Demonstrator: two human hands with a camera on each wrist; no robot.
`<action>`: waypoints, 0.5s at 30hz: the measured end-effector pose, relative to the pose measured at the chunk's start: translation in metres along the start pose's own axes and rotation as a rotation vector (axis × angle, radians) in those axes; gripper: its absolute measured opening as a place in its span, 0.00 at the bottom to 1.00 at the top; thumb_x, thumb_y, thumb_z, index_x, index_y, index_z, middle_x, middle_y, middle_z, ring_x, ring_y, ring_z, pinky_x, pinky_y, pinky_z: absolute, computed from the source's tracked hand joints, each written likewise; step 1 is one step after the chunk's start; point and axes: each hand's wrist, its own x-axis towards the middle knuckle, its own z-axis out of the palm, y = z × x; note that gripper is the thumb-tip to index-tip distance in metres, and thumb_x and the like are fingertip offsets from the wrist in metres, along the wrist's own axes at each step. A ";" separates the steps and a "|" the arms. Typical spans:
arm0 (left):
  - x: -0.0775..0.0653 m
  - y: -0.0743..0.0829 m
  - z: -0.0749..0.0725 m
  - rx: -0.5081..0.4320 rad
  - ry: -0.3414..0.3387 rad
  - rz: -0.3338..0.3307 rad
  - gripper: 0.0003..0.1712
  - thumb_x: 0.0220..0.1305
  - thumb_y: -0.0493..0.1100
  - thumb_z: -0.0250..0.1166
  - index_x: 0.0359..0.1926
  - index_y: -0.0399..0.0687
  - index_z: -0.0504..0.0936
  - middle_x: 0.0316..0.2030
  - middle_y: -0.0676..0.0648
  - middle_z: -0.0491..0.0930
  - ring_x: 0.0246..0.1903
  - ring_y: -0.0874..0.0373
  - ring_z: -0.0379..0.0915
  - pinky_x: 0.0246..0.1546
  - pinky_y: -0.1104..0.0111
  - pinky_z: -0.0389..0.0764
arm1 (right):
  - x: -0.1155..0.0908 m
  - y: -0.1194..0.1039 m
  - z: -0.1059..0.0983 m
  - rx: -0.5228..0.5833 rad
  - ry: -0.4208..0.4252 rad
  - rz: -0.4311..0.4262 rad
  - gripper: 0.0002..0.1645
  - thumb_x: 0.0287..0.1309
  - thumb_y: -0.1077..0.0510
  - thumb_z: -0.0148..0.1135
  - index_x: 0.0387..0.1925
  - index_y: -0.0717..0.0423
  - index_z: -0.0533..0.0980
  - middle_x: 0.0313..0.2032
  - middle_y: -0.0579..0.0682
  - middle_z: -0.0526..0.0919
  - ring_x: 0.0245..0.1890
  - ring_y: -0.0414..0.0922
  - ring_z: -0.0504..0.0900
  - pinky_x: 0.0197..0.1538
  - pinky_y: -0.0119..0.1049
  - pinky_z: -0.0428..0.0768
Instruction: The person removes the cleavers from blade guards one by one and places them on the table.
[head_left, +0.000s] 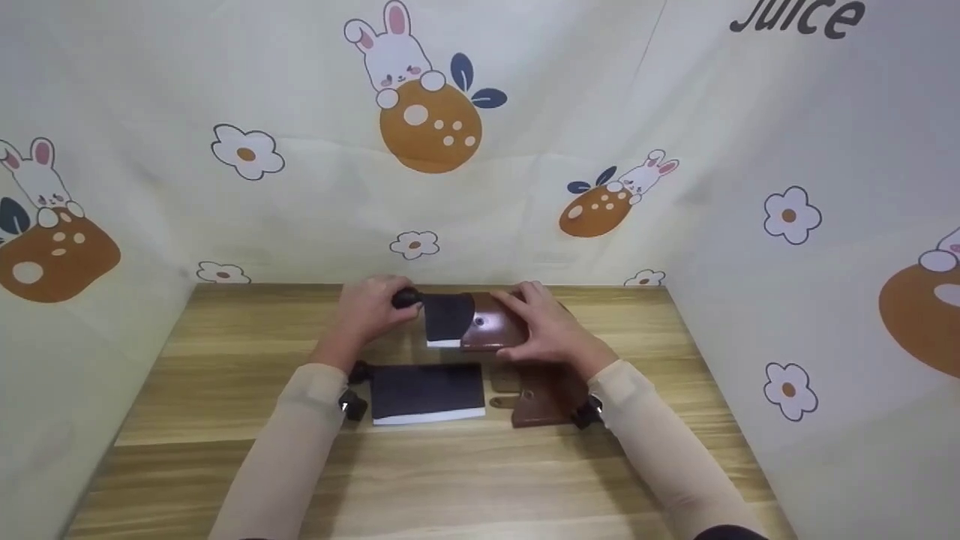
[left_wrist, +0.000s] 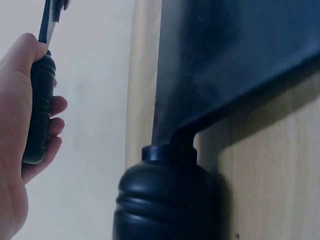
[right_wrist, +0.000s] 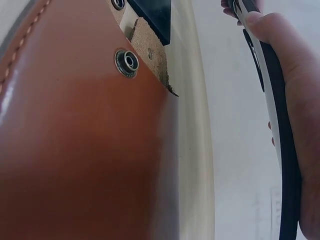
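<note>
Cleaver (head_left: pixel 448 316) gripped by the handle (head_left: pixel 406 298) in our left hand (head_left: pixel 373 306), sheath (head_left: pixel 491 331) in our right hand (head_left: pixel 553 328), we should hold both in line.

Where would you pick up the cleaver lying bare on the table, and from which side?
Probably by its black, ridged handle, coming in from the left. The cleaver lies flat with that handle sticking out on the left, while its pale edge runs along the near side, so reaching in from there seems unwise.
</note>
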 end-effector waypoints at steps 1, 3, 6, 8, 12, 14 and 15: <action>0.000 0.000 0.000 -0.004 -0.004 -0.006 0.26 0.68 0.62 0.71 0.56 0.51 0.88 0.48 0.43 0.90 0.46 0.42 0.85 0.46 0.45 0.84 | 0.000 0.000 0.000 0.000 0.000 0.000 0.67 0.48 0.21 0.77 0.86 0.34 0.64 0.67 0.50 0.69 0.65 0.49 0.67 0.63 0.49 0.77; 0.000 0.000 0.000 -0.008 -0.011 -0.012 0.27 0.67 0.62 0.72 0.57 0.51 0.88 0.49 0.43 0.90 0.46 0.42 0.85 0.47 0.45 0.84 | 0.000 0.000 0.000 -0.004 0.000 0.000 0.67 0.48 0.20 0.77 0.86 0.33 0.64 0.66 0.49 0.69 0.65 0.49 0.67 0.63 0.49 0.77; 0.000 -0.001 0.000 -0.020 -0.011 -0.015 0.27 0.66 0.62 0.72 0.56 0.50 0.89 0.49 0.43 0.90 0.46 0.43 0.85 0.47 0.46 0.83 | -0.001 0.000 0.000 -0.008 -0.002 -0.004 0.67 0.48 0.19 0.76 0.86 0.32 0.63 0.67 0.49 0.69 0.65 0.49 0.67 0.63 0.48 0.77; 0.001 -0.002 0.000 -0.034 -0.004 -0.010 0.26 0.66 0.62 0.72 0.56 0.50 0.89 0.48 0.44 0.90 0.45 0.44 0.84 0.46 0.47 0.83 | -0.001 0.000 -0.001 -0.005 0.002 -0.010 0.67 0.48 0.19 0.76 0.86 0.31 0.63 0.67 0.49 0.69 0.65 0.49 0.67 0.63 0.48 0.76; 0.000 -0.006 0.001 -0.050 0.025 -0.001 0.25 0.64 0.61 0.73 0.53 0.49 0.89 0.46 0.45 0.90 0.43 0.45 0.83 0.45 0.49 0.82 | -0.002 0.001 -0.002 0.006 0.019 -0.017 0.66 0.48 0.20 0.77 0.85 0.32 0.64 0.66 0.50 0.70 0.65 0.50 0.67 0.63 0.49 0.77; -0.001 -0.008 0.001 -0.046 0.033 0.000 0.25 0.63 0.61 0.73 0.52 0.49 0.89 0.46 0.45 0.91 0.44 0.45 0.84 0.45 0.48 0.83 | -0.003 0.002 -0.003 0.003 0.028 -0.023 0.65 0.47 0.22 0.77 0.85 0.34 0.66 0.65 0.52 0.70 0.64 0.50 0.68 0.62 0.50 0.77; -0.001 -0.009 0.001 -0.044 0.038 0.000 0.25 0.63 0.60 0.73 0.51 0.48 0.90 0.46 0.45 0.91 0.44 0.45 0.84 0.45 0.48 0.83 | -0.003 0.002 -0.003 0.001 0.033 -0.027 0.65 0.47 0.23 0.78 0.85 0.35 0.66 0.65 0.52 0.71 0.63 0.51 0.68 0.62 0.51 0.77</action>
